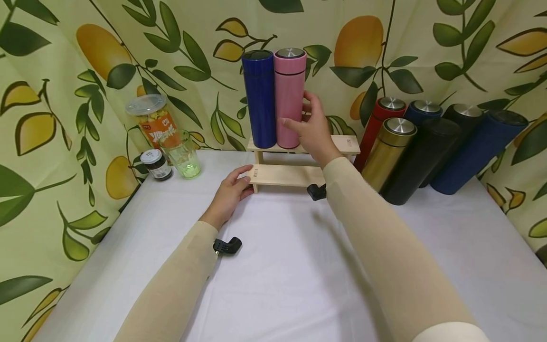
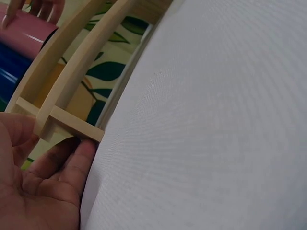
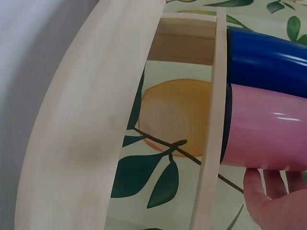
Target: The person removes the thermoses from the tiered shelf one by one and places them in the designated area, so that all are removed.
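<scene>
While two bottles stood on the top step of the wooden rack, six more leaned by the wall. The right hand curled its thumb and fingers around the pink bottle, which stood touching the blue bottle. The left hand pressed relaxed fingers against the rack's lower step on the white table.
</scene>
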